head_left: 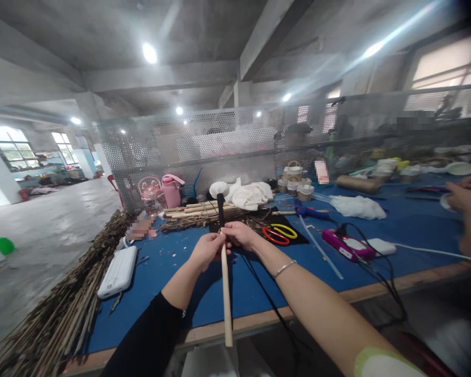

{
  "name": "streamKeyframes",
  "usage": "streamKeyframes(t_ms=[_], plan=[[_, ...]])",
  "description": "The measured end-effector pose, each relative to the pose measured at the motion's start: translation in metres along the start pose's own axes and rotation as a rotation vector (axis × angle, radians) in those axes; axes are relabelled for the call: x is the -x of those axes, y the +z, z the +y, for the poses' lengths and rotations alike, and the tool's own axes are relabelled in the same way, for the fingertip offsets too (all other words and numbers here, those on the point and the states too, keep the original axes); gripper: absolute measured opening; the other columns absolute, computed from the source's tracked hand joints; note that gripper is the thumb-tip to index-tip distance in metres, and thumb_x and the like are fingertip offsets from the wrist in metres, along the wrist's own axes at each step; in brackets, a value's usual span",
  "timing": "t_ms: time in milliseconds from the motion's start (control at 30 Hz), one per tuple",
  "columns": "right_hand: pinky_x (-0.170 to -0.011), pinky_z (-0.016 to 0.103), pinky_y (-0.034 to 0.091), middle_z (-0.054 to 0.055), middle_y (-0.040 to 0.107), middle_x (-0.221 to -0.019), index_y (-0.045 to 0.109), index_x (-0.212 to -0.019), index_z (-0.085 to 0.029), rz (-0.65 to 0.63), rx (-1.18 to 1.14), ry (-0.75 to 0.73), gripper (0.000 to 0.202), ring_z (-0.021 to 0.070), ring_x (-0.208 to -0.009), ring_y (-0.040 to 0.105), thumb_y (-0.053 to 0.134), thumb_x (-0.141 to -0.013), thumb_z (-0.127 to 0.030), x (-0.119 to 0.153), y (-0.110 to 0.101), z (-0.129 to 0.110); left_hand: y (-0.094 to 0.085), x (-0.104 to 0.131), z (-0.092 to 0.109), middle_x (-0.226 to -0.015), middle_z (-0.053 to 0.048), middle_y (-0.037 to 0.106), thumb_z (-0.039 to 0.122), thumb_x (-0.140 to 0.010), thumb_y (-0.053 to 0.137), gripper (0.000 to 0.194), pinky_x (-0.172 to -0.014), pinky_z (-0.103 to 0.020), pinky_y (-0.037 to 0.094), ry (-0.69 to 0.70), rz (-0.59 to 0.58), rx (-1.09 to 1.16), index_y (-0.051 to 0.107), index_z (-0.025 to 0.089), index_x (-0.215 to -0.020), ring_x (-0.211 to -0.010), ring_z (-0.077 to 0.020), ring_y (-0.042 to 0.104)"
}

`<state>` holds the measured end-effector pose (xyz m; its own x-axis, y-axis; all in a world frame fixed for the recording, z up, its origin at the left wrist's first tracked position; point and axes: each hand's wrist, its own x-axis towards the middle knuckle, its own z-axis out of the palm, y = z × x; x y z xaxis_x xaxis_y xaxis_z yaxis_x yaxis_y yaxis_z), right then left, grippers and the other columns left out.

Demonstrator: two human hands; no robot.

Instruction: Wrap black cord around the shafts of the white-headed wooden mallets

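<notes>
A pale wooden stick (226,293) points toward me, its near end past the table's front edge. Its far part is wrapped in black (220,207), with a round white head (219,189) beyond. My left hand (207,250) pinches the stick near the lower end of the black part. Close beside it, my right hand (239,235) has its fingers closed at the same spot. Thin black cords (259,277) hang from near the hands over the table edge. Scissors with red and yellow handles (279,234) lie right of my right hand.
Dried twigs (74,293) and a white power bank (118,271) are at left. Sticks (196,212) and white cloth (251,195) lie behind. Rightward are a blue glue gun (308,210), a purple device (347,245) and another person's hands (469,196). A perforated screen (196,136) stands behind.
</notes>
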<state>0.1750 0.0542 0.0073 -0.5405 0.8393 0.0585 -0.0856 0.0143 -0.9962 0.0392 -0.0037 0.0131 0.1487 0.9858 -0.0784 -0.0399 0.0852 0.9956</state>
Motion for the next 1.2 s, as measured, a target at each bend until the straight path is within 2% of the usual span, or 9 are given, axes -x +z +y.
streamKeyframes(t_ms=[100,167,333,433,600,667,800,933,1200], plan=[[-0.03,0.018,0.009,-0.009,0.034,-0.042,0.049,-0.065,-0.015,0.049,0.058,0.008,0.027,0.0019,-0.031,0.019,0.064,-0.069,-0.036,-0.0019,0.0008,0.0019,-0.0013,-0.0021,-0.0046,-0.052,0.002,0.053,0.048,-0.063,0.068,0.037,-0.041,-0.02,0.041,0.085,0.159,-0.14,0.054,0.014,-0.071,-0.042,-0.0089,0.05],[-0.03,0.018,0.009,-0.009,0.033,-0.042,0.048,-0.064,-0.015,0.054,0.087,0.012,0.026,0.0021,-0.032,0.019,0.063,-0.069,-0.036,-0.0026,0.0016,0.0025,-0.0025,-0.0034,-0.0059,-0.051,0.003,0.051,0.047,-0.059,0.071,0.039,-0.041,-0.02,0.041,0.112,0.202,-0.182,0.053,0.014,-0.07,-0.042,-0.0088,0.049],[-0.031,0.019,0.009,-0.009,0.034,-0.042,0.047,-0.06,-0.015,0.083,0.146,0.004,0.026,0.0024,-0.032,0.021,0.063,-0.069,-0.034,-0.0033,0.0028,0.0041,-0.0042,-0.0032,-0.0024,-0.051,0.003,0.051,0.044,-0.054,0.075,0.039,-0.045,-0.02,0.042,0.092,0.175,-0.163,0.054,0.013,-0.064,-0.043,-0.0071,0.047],[-0.031,0.019,0.008,-0.01,0.031,-0.041,0.047,-0.063,-0.015,0.047,0.087,0.016,0.026,0.0024,-0.032,0.018,0.063,-0.069,-0.035,-0.0026,0.0022,0.0035,-0.0045,-0.0024,0.0007,-0.05,0.004,0.05,0.045,-0.054,0.075,0.04,-0.046,-0.019,0.042,0.061,0.125,-0.073,0.054,0.012,-0.064,-0.043,-0.0054,0.044],[-0.032,0.018,0.009,-0.005,0.046,-0.047,0.052,-0.074,-0.015,-0.077,0.006,0.053,0.028,0.003,-0.033,0.027,0.061,-0.071,-0.041,0.0001,-0.0008,0.0015,-0.0065,-0.0036,0.0018,-0.068,-0.005,0.062,0.043,-0.059,0.073,0.037,-0.055,-0.019,0.046,-0.024,-0.06,0.085,0.058,0.011,-0.071,-0.059,-0.0097,0.058],[-0.032,0.018,0.009,-0.005,0.046,-0.047,0.052,-0.075,-0.015,-0.081,0.011,0.042,0.028,0.0028,-0.032,0.026,0.061,-0.071,-0.04,-0.0003,-0.0019,0.0027,-0.0074,-0.0043,0.0007,-0.072,-0.006,0.063,0.042,-0.06,0.073,0.036,-0.055,-0.02,0.046,-0.043,-0.082,0.088,0.059,0.011,-0.074,-0.062,-0.011,0.059],[-0.032,0.019,0.008,-0.009,0.034,-0.041,0.047,-0.065,-0.015,0.02,0.064,0.024,0.027,0.0021,-0.032,0.02,0.064,-0.069,-0.036,-0.0035,-0.0021,0.0074,-0.0079,-0.0043,-0.0029,-0.058,-0.001,0.057,0.048,-0.061,0.069,0.039,-0.048,-0.021,0.044,-0.013,0.034,-0.086,0.056,0.013,-0.069,-0.05,-0.0094,0.053],[-0.032,0.02,0.009,-0.009,0.035,-0.042,0.047,-0.062,-0.015,0.06,0.142,0.021,0.026,0.0023,-0.033,0.021,0.064,-0.068,-0.034,-0.005,-0.0005,0.0091,-0.006,-0.0042,-0.0062,-0.051,0.002,0.052,0.047,-0.056,0.073,0.041,-0.044,-0.021,0.041,0.046,0.14,-0.221,0.052,0.014,-0.066,-0.045,-0.0089,0.049],[-0.032,0.02,0.009,-0.01,0.032,-0.041,0.049,-0.065,-0.016,0.039,0.063,-0.004,0.028,0.0029,-0.032,0.019,0.062,-0.07,-0.04,-0.0041,0.0013,0.0062,-0.0065,-0.0073,-0.0053,-0.047,0.005,0.047,0.048,-0.051,0.076,0.044,-0.043,-0.02,0.039,0.072,0.094,-0.044,0.051,0.014,-0.065,-0.041,-0.0056,0.043]])
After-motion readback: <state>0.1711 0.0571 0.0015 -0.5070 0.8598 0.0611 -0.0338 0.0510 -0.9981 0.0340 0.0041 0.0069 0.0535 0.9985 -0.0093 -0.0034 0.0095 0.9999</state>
